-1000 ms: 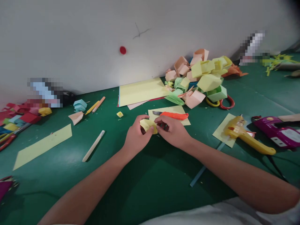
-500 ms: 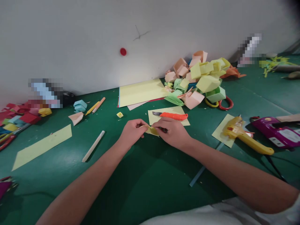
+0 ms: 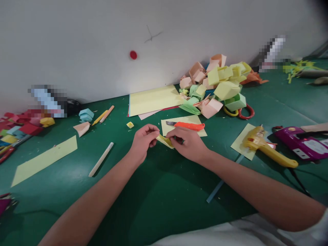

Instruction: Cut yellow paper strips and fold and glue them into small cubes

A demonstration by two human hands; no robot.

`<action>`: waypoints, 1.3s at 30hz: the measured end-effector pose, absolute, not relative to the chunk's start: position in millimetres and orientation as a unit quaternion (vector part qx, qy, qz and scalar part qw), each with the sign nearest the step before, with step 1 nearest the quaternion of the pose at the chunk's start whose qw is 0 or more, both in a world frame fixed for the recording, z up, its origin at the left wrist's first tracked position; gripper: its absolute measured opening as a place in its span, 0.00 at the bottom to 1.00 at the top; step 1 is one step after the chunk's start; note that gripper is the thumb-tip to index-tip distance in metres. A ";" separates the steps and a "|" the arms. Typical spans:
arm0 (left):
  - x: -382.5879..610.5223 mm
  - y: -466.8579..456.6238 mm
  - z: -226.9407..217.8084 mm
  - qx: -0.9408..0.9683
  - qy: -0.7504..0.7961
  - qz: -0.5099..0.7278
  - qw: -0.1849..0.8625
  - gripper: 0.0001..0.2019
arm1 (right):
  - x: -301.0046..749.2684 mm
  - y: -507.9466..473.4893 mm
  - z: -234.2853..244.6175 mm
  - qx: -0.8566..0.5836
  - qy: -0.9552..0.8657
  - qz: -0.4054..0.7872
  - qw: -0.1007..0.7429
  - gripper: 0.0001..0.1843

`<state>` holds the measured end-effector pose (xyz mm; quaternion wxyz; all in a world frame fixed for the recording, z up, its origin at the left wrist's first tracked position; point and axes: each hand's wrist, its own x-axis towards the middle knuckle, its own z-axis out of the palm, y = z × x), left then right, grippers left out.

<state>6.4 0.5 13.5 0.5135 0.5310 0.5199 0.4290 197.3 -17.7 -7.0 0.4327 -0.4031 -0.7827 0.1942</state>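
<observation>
Between both hands a small folded piece of yellow paper (image 3: 164,140) is held just above the green table. My left hand (image 3: 145,141) pinches its left end between thumb and fingers. At the right end, my right hand (image 3: 188,141) grips it with closed fingertips, which hide part of the paper. Right behind the right hand, an orange utility knife (image 3: 188,126) with its blade out lies on a pale yellow sheet (image 3: 166,130). A tiny folded yellow paper piece (image 3: 130,125) sits beyond the left hand.
A yellow glue gun (image 3: 266,147) rests on paper at right, beside a purple power strip (image 3: 299,145). Folded paper pieces (image 3: 217,85) are heaped by the wall, near scissors (image 3: 246,112). A white stick (image 3: 101,159) and a yellow strip (image 3: 46,160) lie at left.
My left fingers have shifted slightly left and up along the yellow paper, so more of it shows between the hands. The right hand stays nearly in place.
</observation>
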 end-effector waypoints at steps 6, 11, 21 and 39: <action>9.3 -3.1 10.4 0.557 0.557 0.451 0.420 0.13 | 196.9 -18.5 -5.1 -0.428 -0.788 0.164 0.411 0.10; 11.2 -7.1 11.6 0.584 0.559 0.446 0.384 0.12 | 197.3 -18.3 -5.0 -0.445 -0.786 0.145 0.405 0.10; 14.9 -12.3 12.2 0.646 0.541 0.410 0.350 0.09 | 194.9 -19.2 -6.2 -0.456 -0.796 0.109 0.383 0.11; 5.6 -1.3 13.9 0.669 0.552 0.332 0.371 0.06 | 198.7 -18.9 -4.2 -0.444 -0.793 0.162 0.384 0.10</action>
